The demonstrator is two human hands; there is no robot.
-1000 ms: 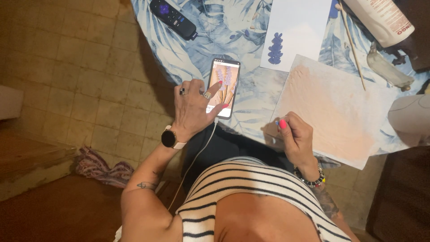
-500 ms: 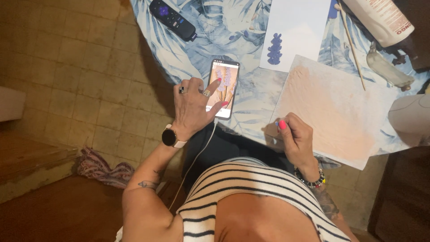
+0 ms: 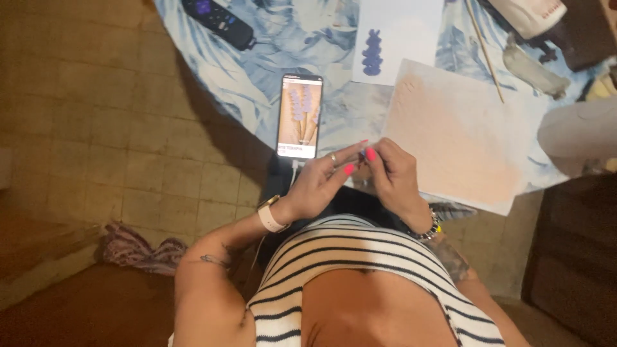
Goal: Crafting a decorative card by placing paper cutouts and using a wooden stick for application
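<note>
Black remote (image 3: 217, 22), lit phone (image 3: 299, 115), white sheet with blue blot (image 3: 398, 38), thin stick (image 3: 484, 51) on leaf-print tablecloth (image 3: 289, 45).

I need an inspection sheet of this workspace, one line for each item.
Surface: table under a blue leaf-print cloth.
Job's things: peach-painted sheet; phone showing a flower picture.
Clutter: white paper with blue shape, black remote, thin stick.
Hands: left hand and right hand meet at the table edge; anything held is too small to tell.
Cables: white cable in the phone.
Surroundings: tiled floor, cloth.
</note>
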